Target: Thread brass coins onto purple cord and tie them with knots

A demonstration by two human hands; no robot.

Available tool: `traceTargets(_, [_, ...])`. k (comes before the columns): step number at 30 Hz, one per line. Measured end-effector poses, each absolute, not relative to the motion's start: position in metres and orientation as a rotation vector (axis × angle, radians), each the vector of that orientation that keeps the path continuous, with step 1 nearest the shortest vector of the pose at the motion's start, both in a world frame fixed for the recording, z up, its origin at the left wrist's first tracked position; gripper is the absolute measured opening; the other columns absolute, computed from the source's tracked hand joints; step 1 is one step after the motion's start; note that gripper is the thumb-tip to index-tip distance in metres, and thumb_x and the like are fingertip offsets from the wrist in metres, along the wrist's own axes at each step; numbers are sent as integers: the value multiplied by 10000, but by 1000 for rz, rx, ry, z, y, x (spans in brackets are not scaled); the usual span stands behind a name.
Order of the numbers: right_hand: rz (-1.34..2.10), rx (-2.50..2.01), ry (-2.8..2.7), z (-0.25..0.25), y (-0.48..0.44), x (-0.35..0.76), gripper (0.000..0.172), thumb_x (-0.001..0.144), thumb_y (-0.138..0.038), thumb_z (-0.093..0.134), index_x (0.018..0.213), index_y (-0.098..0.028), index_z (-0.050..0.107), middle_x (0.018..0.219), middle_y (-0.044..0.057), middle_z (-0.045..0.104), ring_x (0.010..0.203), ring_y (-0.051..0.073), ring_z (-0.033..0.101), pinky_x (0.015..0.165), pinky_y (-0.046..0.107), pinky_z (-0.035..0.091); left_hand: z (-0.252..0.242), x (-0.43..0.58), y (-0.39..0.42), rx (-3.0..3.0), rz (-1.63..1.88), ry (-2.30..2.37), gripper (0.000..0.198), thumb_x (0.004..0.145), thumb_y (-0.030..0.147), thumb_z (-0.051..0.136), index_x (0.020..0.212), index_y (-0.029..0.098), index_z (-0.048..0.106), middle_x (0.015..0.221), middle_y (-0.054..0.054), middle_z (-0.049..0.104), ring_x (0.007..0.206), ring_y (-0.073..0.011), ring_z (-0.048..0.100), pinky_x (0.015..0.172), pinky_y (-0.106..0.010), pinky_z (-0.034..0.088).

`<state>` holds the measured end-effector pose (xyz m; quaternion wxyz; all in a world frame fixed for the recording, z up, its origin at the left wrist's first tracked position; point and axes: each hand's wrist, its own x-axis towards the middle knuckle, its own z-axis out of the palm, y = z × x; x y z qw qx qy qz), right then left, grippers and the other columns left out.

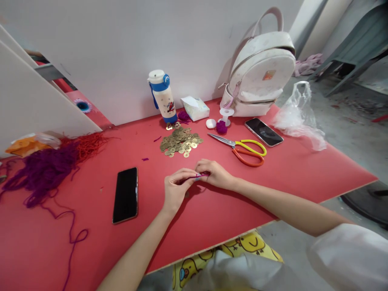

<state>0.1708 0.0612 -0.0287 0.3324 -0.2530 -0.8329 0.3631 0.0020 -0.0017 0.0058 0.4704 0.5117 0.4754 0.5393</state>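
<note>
Over the front middle of the red tabletop, my two hands meet around a short piece of purple cord (194,177). My left hand (178,184) pinches the cord between thumb and fingers. Curled fingers of my right hand (214,173) grip its other end. Beyond them lies a pile of brass coins (178,141), some with holes in the middle. Scissors with one yellow and one orange handle (250,151) rest to the right of the pile, blades slightly apart. A small coin (186,194) lies partly hidden near my left hand.
Black phones lie left (125,195) and right (264,131). Purple yarn (50,167) and red strands (87,147) spread at left. At the back stand a water bottle (163,97), a tissue pack (196,109), a spool (226,115) and a white backpack (260,74). A plastic bag (298,117) sits right.
</note>
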Motion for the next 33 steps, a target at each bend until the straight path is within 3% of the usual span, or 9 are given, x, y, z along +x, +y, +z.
traceTargets(5, [918,-716,-2191,-29,63,172,160,905,-234,632,757,-191,676,828,46,669,799,167,584,730,276,451,6,1,-1,1247,1328,1113,31,691,210,783,670,196,764,703,-37,725,668,-164,675,624,-255,563])
traceTargets(8, [901,-744,-2197,-27,62,173,102,873,-309,681,877,-207,689,914,55,659,846,179,581,733,280,451,4,-1,2,1216,1329,1224,18,690,197,765,682,191,750,670,-15,713,637,-151,665,626,-248,554])
traceTargets(10, [901,-784,-2192,-23,61,173,197,830,-372,725,924,-208,670,917,54,642,837,183,572,710,277,444,2,-2,3,1207,1301,1331,17,697,194,744,710,186,752,671,-15,719,633,-155,670,628,-252,550])
traceTargets(17, [957,-824,-2161,-14,57,174,258,962,-374,523,798,-189,595,768,17,583,683,139,516,633,245,381,-1,-4,7,1234,1229,1457,73,705,240,736,735,174,748,676,-31,733,624,-167,676,602,-246,529])
traceTargets(33, [999,-744,-2161,-11,56,174,329,992,-378,423,766,-187,564,750,32,572,667,145,517,648,256,398,-6,-3,6,1313,1146,1367,146,738,292,741,759,168,667,706,-17,696,660,-157,669,633,-235,533])
